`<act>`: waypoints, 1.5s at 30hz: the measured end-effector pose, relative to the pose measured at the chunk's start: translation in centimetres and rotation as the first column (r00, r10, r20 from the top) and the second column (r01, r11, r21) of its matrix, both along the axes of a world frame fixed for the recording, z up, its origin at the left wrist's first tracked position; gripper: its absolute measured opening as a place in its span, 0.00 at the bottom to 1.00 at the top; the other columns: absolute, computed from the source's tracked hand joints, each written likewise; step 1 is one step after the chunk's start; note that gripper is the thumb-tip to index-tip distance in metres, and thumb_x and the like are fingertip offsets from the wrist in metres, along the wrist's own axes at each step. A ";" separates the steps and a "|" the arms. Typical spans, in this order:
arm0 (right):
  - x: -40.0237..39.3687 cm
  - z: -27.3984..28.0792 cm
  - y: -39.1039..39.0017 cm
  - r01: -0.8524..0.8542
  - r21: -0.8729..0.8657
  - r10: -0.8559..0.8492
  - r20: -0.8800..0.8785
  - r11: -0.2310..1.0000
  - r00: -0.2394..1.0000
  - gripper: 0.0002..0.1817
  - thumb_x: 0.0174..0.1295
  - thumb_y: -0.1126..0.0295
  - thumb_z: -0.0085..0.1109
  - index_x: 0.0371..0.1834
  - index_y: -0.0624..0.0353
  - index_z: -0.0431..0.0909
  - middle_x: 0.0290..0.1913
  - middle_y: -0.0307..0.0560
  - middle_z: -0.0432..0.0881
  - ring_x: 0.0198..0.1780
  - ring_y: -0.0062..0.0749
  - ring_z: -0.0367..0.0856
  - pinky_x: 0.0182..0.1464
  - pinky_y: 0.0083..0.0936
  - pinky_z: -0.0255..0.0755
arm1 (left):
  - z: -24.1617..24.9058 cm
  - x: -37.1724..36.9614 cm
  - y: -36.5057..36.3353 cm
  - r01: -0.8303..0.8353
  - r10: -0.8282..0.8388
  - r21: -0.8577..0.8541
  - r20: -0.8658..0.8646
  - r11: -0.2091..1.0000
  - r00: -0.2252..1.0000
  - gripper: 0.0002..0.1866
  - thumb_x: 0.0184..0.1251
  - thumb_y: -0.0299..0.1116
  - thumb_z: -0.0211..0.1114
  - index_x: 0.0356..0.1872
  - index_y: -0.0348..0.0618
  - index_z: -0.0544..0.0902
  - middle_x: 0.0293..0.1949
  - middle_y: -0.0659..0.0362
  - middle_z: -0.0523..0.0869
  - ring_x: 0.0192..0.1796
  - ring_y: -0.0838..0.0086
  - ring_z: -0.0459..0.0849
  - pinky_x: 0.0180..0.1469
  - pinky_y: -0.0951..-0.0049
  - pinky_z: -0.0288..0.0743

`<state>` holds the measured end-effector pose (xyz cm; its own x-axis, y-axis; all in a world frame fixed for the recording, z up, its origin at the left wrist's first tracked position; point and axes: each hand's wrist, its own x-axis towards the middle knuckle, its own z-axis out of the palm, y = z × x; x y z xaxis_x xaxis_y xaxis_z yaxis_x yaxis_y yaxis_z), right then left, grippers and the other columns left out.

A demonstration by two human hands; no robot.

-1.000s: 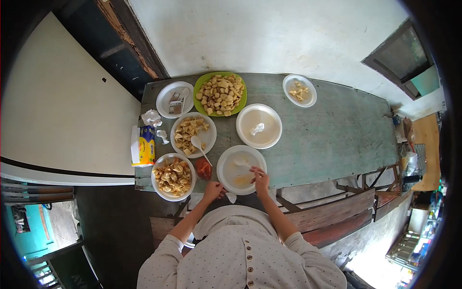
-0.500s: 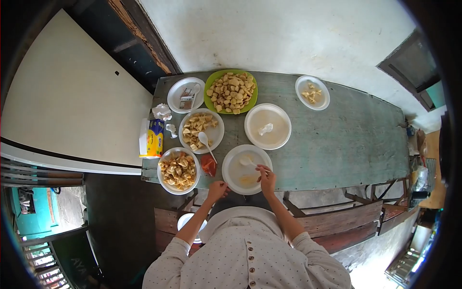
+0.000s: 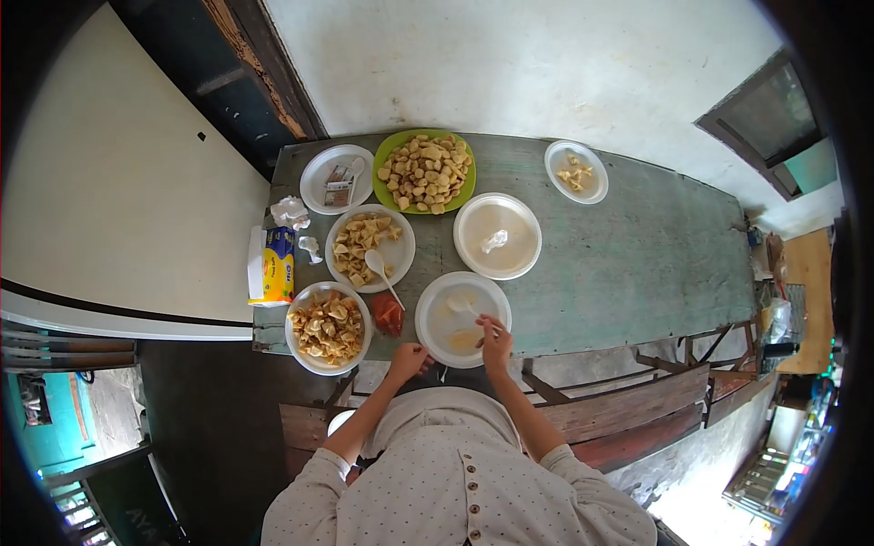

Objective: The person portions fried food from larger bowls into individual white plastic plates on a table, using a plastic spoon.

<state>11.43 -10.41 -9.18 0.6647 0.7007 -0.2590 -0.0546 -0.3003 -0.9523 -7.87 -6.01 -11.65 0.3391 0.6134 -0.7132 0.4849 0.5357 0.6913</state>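
Observation:
A white plastic spoon (image 3: 462,304) is pinched in my right hand (image 3: 494,344), its bowl low over a white plate (image 3: 496,289) at the table's front edge. A pale yellowish patch of residue (image 3: 464,340) lies on that plate. Just left of the plate, my left hand (image 3: 410,362) rests by the table edge, fingers loosely bent and slightly apart, with nothing visible in them. Close by are a red plastic packet (image 3: 388,315) and a plate of brown fried pieces (image 3: 328,326). Behind these, a second spoon (image 3: 376,263) lies on a plate of folded pastry pieces (image 3: 358,238).
A green plate (image 3: 469,189) heaped with pale chunks stands at the back. Around it are a plate with banknotes (image 3: 340,186), a plate with crumpled tissue (image 3: 494,241) and a small plate (image 3: 576,173) of scraps. A tissue pack (image 3: 274,266) stands left; a wooden bench (image 3: 628,405) is below.
The view has shifted slightly, so the table's things sit a little further left. My right hand has moved slightly left over the plate with the spoon. My left hand stays by the table edge.

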 end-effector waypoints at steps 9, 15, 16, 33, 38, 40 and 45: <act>1.1 0.2 -0.1 0.086 0.020 -0.084 -0.053 0.996 0.995 0.13 0.63 0.67 0.49 0.38 0.67 0.78 0.34 0.49 0.82 0.22 0.21 0.76 0.19 0.15 0.68 | -0.7 -0.4 0.2 0.019 -0.019 0.009 0.031 1.000 0.999 0.15 0.63 0.36 0.52 0.34 0.33 0.80 0.28 0.57 0.85 0.22 0.76 0.80 0.23 0.77 0.75; 0.9 0.6 -0.7 -0.260 0.018 0.260 -0.118 0.965 0.958 0.14 0.63 0.66 0.50 0.38 0.67 0.78 0.35 0.48 0.82 0.21 0.21 0.76 0.21 0.15 0.69 | -0.6 -0.5 0.5 0.053 -0.054 0.010 0.024 0.999 0.998 0.14 0.63 0.36 0.52 0.35 0.33 0.80 0.28 0.56 0.85 0.23 0.76 0.81 0.23 0.77 0.75; 1.4 0.9 -0.7 -0.216 0.003 0.215 -0.130 0.976 0.968 0.14 0.63 0.65 0.49 0.39 0.67 0.78 0.35 0.49 0.82 0.22 0.21 0.76 0.22 0.15 0.69 | -0.6 -0.8 0.4 0.047 -0.047 0.005 0.022 0.999 0.999 0.14 0.63 0.36 0.52 0.35 0.33 0.80 0.28 0.56 0.85 0.23 0.76 0.81 0.23 0.77 0.75; 1.0 0.1 -2.5 -0.041 -0.015 0.041 -0.051 0.999 0.998 0.14 0.63 0.66 0.49 0.41 0.65 0.78 0.35 0.48 0.82 0.19 0.18 0.73 0.20 0.14 0.67 | -0.5 -1.1 0.8 -0.008 0.007 0.016 0.054 1.000 0.999 0.15 0.63 0.37 0.53 0.32 0.33 0.80 0.27 0.57 0.84 0.22 0.77 0.81 0.21 0.78 0.75; -0.5 0.1 -2.5 -0.202 0.016 0.202 -0.183 0.979 0.962 0.14 0.63 0.66 0.50 0.42 0.66 0.77 0.35 0.47 0.82 0.18 0.18 0.73 0.20 0.13 0.67 | -0.4 -1.2 0.7 -0.007 0.006 0.009 0.069 1.000 0.998 0.15 0.64 0.37 0.53 0.33 0.33 0.79 0.27 0.57 0.84 0.22 0.77 0.80 0.21 0.78 0.75; 0.6 0.1 -2.5 -0.111 0.024 0.113 -0.177 0.994 0.978 0.14 0.63 0.66 0.50 0.42 0.66 0.77 0.35 0.47 0.82 0.18 0.18 0.73 0.20 0.13 0.67 | -0.5 -1.2 0.7 -0.013 0.013 -0.001 0.073 1.000 0.997 0.15 0.64 0.37 0.53 0.34 0.33 0.79 0.27 0.57 0.84 0.22 0.78 0.80 0.21 0.78 0.75; 0.9 0.0 -2.1 -0.038 0.010 0.039 -0.086 0.999 0.996 0.14 0.63 0.65 0.50 0.43 0.66 0.76 0.36 0.48 0.82 0.17 0.18 0.72 0.20 0.13 0.66 | -0.6 -1.0 0.5 -0.022 0.022 -0.001 0.066 1.000 0.998 0.15 0.64 0.37 0.52 0.34 0.33 0.79 0.28 0.57 0.84 0.22 0.78 0.80 0.21 0.78 0.75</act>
<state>12.35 -12.47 -9.14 0.6128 0.7279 -0.3077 -0.1249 -0.2953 -0.9472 -8.91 -5.54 -12.23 0.3720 0.6208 -0.6901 0.4265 0.5460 0.7211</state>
